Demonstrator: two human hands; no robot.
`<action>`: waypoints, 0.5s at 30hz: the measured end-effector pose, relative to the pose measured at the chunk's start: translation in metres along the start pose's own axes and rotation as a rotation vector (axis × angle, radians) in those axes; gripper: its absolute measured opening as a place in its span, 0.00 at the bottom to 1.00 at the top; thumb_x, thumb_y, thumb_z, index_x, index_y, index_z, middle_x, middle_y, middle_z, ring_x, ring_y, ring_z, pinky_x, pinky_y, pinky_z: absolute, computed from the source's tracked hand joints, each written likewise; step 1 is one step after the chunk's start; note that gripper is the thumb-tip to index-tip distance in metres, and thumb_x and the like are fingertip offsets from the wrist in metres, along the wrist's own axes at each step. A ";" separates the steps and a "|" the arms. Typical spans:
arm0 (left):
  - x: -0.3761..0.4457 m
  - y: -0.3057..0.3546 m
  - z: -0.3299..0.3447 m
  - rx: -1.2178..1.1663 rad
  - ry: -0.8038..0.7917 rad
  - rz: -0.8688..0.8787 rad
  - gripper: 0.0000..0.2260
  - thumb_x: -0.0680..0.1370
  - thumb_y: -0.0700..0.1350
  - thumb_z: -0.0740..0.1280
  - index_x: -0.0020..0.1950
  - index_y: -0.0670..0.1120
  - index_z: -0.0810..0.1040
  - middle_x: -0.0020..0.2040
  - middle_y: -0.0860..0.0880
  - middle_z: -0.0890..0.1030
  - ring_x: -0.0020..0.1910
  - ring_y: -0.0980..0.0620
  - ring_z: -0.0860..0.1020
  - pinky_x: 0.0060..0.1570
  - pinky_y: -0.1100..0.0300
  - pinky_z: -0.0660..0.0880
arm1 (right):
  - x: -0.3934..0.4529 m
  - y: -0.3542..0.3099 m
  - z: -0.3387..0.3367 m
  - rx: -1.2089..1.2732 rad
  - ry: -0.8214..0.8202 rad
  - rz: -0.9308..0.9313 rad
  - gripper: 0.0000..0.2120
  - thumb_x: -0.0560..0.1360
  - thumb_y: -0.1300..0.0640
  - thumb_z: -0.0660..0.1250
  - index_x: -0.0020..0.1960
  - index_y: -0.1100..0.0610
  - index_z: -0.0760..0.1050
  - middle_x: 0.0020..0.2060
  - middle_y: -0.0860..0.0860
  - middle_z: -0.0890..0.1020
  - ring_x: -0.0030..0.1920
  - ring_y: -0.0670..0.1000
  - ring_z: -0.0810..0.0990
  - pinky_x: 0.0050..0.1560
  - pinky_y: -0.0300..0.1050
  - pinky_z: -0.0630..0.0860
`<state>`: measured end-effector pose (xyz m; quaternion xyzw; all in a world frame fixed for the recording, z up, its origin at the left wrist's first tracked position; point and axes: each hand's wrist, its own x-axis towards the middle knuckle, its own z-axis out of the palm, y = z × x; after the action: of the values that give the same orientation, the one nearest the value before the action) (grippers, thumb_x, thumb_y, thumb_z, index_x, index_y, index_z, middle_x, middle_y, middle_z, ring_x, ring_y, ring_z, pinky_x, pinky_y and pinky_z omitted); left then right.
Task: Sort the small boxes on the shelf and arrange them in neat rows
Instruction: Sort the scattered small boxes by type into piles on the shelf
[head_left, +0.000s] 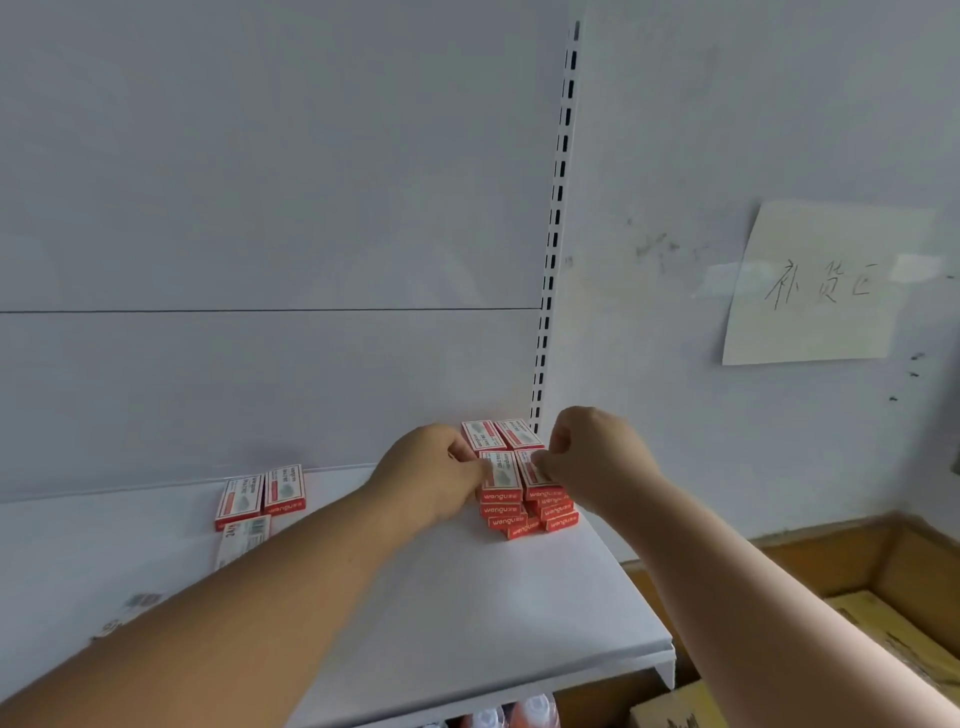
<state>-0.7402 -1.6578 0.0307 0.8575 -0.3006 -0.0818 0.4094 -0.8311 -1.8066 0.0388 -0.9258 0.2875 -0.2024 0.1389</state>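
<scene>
both hands up at the stack of red boxes (524, 493) right of centre in the frame, against the back wall (260, 208) by the slotted rail (553, 249). left hand (436, 475) at the stack's left edge, fingers curled, thumb and fingertips seemingly pinching the top left box (500, 475); right hand (592, 457) at the right edge, fingers curled down onto the top right box (537, 475), pinching or pressing it — hard to say which. stack several layers deep at the front, two columns side by side, with a second pair of boxes (501, 435) behind, touching the wall. lower front layers fanned out, edges stepping toward the lower right, not flush. long axis of each box pointing away into the wall, short printed ends facing the camera. still to sort: loose boxes (260, 496) at centre left of the frame, two lying side by side with the same long axis, plus one face-down box (244, 540) just below them, barcode up, partly hidden by the left forearm. these well apart from the stack, across bare shelf (467, 597). left hand clearly the nearer to them; right hand would need to cross the stack. likely next: square the fanned layers flush, then fetch the loose ones with the left hand, sliding rightward without turning, except the flipped one, needing a turn over first. risk: nudging the fanned front off the stack.
</scene>
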 end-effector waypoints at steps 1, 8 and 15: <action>-0.001 -0.002 -0.003 0.009 0.018 0.012 0.07 0.76 0.50 0.70 0.43 0.48 0.77 0.38 0.50 0.84 0.31 0.54 0.77 0.32 0.62 0.71 | -0.001 -0.001 0.001 0.030 0.028 -0.006 0.09 0.75 0.51 0.68 0.38 0.52 0.72 0.37 0.47 0.79 0.38 0.49 0.77 0.32 0.42 0.71; -0.024 -0.037 -0.054 0.115 0.110 0.059 0.04 0.75 0.50 0.70 0.43 0.52 0.77 0.40 0.52 0.81 0.36 0.52 0.80 0.34 0.62 0.73 | -0.014 -0.061 0.017 0.182 0.085 -0.224 0.07 0.74 0.50 0.68 0.41 0.50 0.72 0.39 0.47 0.79 0.43 0.52 0.77 0.40 0.43 0.70; -0.057 -0.112 -0.143 0.184 0.184 0.019 0.07 0.72 0.48 0.74 0.43 0.54 0.77 0.39 0.54 0.80 0.38 0.56 0.78 0.34 0.62 0.71 | -0.030 -0.168 0.062 0.223 -0.022 -0.354 0.04 0.76 0.52 0.67 0.45 0.52 0.75 0.42 0.48 0.81 0.44 0.52 0.79 0.43 0.45 0.76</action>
<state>-0.6805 -1.4769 0.0338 0.8924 -0.2762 0.0288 0.3556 -0.7458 -1.6463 0.0380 -0.9429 0.0947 -0.2440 0.2059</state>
